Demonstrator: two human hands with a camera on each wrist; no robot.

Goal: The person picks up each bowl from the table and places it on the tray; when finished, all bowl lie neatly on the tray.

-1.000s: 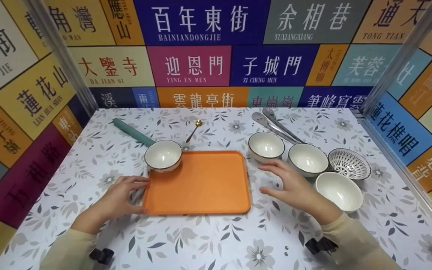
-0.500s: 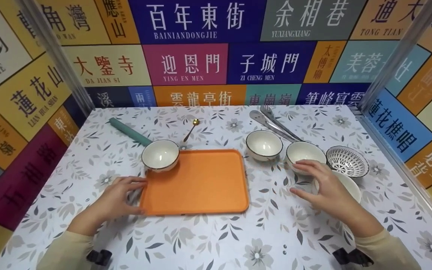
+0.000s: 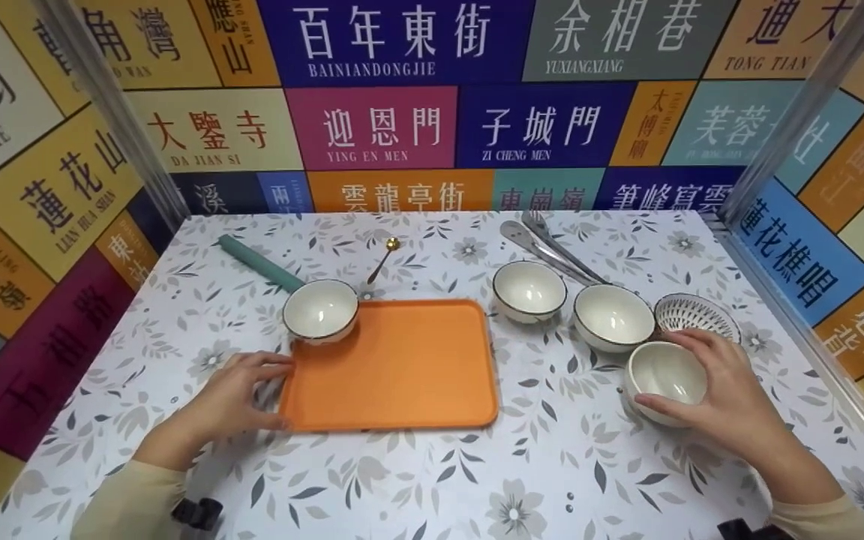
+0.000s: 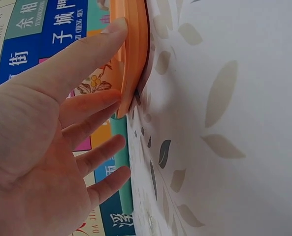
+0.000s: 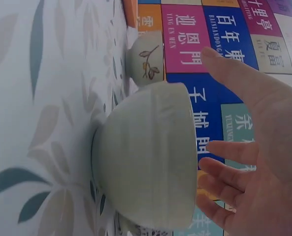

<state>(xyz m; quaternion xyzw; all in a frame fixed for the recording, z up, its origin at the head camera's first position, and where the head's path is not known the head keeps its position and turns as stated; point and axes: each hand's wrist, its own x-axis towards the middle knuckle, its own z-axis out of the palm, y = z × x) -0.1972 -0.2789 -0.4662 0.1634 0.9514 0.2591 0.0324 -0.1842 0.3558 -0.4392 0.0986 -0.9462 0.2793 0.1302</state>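
Note:
An orange tray (image 3: 394, 375) lies mid-table, with a white bowl (image 3: 321, 311) on its far left corner. At the tray's left edge is my left hand (image 3: 226, 397). In the left wrist view, its thumb and a finger touch the tray rim (image 4: 133, 49), and the other fingers extend loosely. My right hand (image 3: 732, 405) hovers over a plain cream bowl (image 3: 668, 375) at the right, thumb on the near side and fingers toward the far rim. The right wrist view shows the same bowl (image 5: 146, 157) upright on the table, the thumb apart from it and the fingertips near its rim.
Two dark-rimmed bowls, one nearer the tray (image 3: 529, 292) and one beside the cream bowl (image 3: 613, 319), stand right of the tray. A patterned bowl (image 3: 691, 315) is behind my right hand. Metal cutlery (image 3: 548, 251), a small gold spoon (image 3: 387, 255) and a green stick (image 3: 259, 262) lie farther back.
My right hand has moved rightward from beside the tray, past the dark-rimmed bowls, to the cream bowl. My left hand has stayed at the tray's edge.

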